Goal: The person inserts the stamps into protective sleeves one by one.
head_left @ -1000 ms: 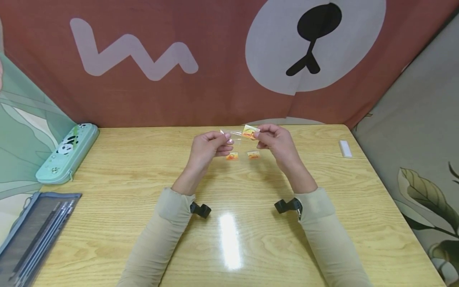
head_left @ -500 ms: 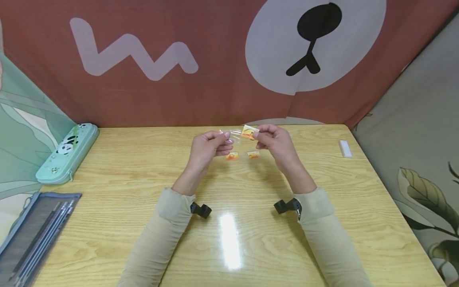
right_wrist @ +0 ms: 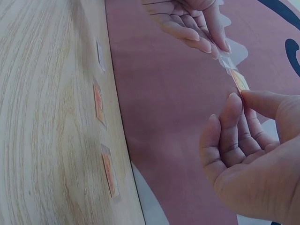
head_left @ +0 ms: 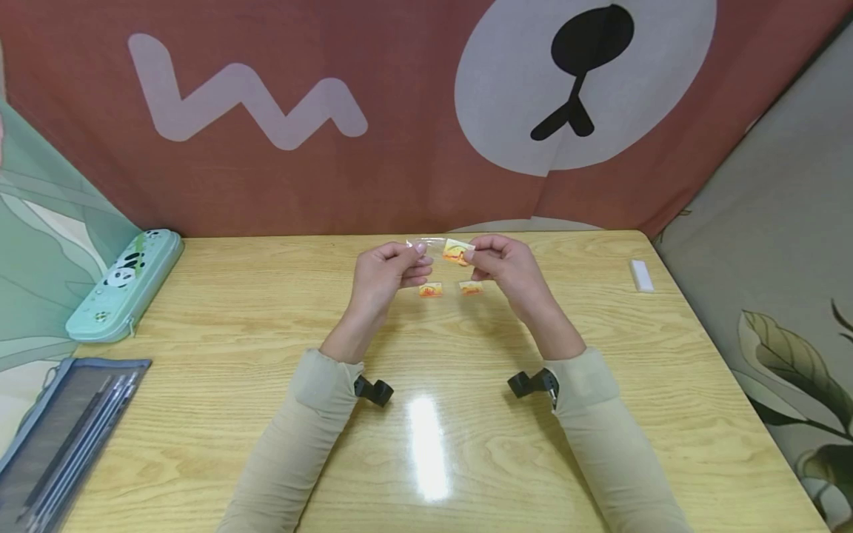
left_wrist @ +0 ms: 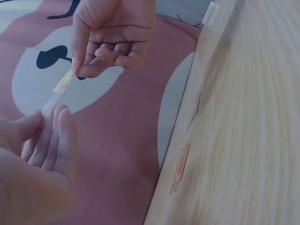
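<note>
My left hand (head_left: 380, 277) pinches a small clear plastic sleeve (head_left: 428, 242) between thumb and forefinger. My right hand (head_left: 509, 274) pinches a small yellow and orange printed card (head_left: 457, 252) by its right end. The card's left end meets the sleeve's right end, in line with it, in the right wrist view, where the card (right_wrist: 239, 80) and the sleeve (right_wrist: 225, 61) appear edge-on. Both are held up above the table. Below the hands lie two similar orange cards (head_left: 430, 289) (right_wrist: 110, 173) in clear sleeves.
The wooden table (head_left: 440, 340) ends at a brown printed cloth (head_left: 400, 178). A mint panda pencil case (head_left: 126, 285) and a mesh pouch of pencils (head_left: 80, 437) lie at the left. A white block (head_left: 642, 276) lies at the right. Another clear sleeve (right_wrist: 100, 55) lies near the table's edge.
My right hand has moved slightly left and down with the card, bringing it nearer the left hand. The clear sleeve has tilted and shows narrower. The left hand has barely moved.
</note>
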Motion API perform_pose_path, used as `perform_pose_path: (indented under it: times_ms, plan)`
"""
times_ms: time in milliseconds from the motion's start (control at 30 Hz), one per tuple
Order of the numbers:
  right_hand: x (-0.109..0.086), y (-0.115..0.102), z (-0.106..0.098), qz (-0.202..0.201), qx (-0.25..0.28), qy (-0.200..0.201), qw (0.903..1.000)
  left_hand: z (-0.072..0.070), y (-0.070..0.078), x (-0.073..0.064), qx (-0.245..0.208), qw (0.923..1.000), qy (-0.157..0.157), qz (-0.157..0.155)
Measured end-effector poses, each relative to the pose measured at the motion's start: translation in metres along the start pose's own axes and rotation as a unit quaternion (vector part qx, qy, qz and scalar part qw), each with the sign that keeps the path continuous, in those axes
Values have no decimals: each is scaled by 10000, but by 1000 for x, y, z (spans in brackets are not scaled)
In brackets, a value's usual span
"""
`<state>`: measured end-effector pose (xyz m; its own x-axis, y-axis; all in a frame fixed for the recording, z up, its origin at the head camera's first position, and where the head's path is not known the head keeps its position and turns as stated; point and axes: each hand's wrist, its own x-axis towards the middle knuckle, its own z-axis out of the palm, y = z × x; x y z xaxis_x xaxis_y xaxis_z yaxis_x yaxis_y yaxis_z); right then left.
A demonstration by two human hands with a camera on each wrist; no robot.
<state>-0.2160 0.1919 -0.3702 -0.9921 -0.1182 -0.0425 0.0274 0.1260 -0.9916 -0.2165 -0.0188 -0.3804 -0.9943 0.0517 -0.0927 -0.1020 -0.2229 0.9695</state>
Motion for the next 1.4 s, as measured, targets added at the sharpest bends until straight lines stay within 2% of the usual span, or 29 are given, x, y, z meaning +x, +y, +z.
perform_pose_path:
  times_ms: [400,867,1133,1400]
  plan:
    - [-1,-1,-2,189,-124,-71,9997,1,0,0,51,10000,23,25]
    - [-1,-2,-4,189,-188,-80,9996,1,-1,-1,5,9998,-115,192]
    - [0,-1,-6,197,-214,-25,9996,2,-3,0,-104,9997,-139,178]
    - [0,-2,-6,182,-235,-22,9996,2,-3,-1,1,9997,-148,194]
